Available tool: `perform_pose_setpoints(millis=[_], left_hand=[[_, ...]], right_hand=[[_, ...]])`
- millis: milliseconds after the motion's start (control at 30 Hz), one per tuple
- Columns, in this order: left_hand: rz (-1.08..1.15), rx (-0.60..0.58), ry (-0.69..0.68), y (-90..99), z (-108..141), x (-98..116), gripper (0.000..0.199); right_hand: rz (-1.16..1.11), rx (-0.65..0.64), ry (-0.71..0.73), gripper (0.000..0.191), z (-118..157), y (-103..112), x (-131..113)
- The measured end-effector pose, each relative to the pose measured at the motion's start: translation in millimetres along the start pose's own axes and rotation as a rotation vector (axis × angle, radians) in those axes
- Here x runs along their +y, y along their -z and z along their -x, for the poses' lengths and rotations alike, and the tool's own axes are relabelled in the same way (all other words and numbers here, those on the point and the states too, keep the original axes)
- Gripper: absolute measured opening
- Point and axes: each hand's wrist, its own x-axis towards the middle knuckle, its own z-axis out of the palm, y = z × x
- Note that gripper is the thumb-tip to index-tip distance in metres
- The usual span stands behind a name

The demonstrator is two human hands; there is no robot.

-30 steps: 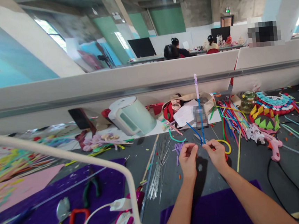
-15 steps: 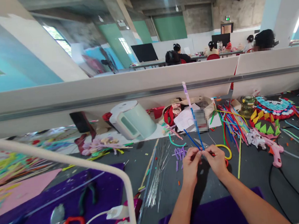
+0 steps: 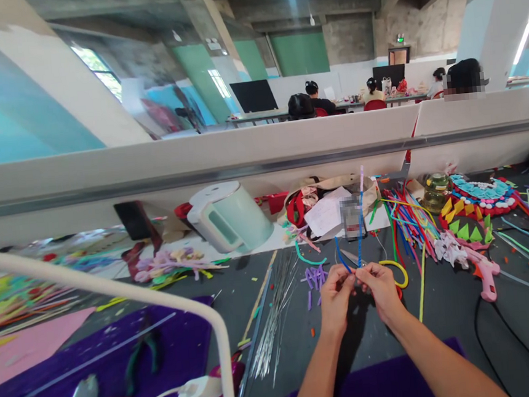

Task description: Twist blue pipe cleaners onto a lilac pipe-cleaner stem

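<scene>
My left hand (image 3: pixel 337 300) and my right hand (image 3: pixel 380 288) are close together over the dark tabletop, fingers pinched. Between them they hold a blue pipe cleaner (image 3: pixel 360 233). Its long length rises from my right fingertips and ends in a pale lilac tip (image 3: pixel 361 179). A shorter blue length (image 3: pixel 342 256) slants up and left from my left fingertips. How the two lengths join is hidden by the fingers. Just beyond my right hand lie scissors with a yellow and red handle (image 3: pixel 401 273). Short purple pieces (image 3: pixel 315 278) lie left of my hands.
Thin metal wires (image 3: pixel 272 333) lie to the left, near a pale green kettle (image 3: pixel 242 216). Bundled coloured pipe cleaners (image 3: pixel 408 223) and a pink glue gun (image 3: pixel 487 275) with a black cord are at right. A white curved bar (image 3: pixel 161 291) crosses the left foreground.
The upright blue pipe cleaner has swung to the right and its lilac tip appears lower. The shorter length stands more upright. Both hands stay pinched together; the view has shifted slightly.
</scene>
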Motion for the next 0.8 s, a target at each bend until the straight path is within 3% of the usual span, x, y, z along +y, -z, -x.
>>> perform_pose_setpoints(millis=[233,567,800], left_hand=[[-0.010,0.012,-0.053,-1.2,-0.2,0.9,0.015],[0.005,0.133,-0.018,-4.4,4.2,-2.6,0.016],[0.070,0.178,-0.041,-9.5,8.1,0.1,0.016]], right_hand=[[-0.006,0.013,0.009,0.023,-1.0,-0.7,2.8],[0.352,0.052,0.258,0.022,4.9,4.6,-1.9],[0.405,0.078,0.280,0.023,8.4,5.1,-5.7]])
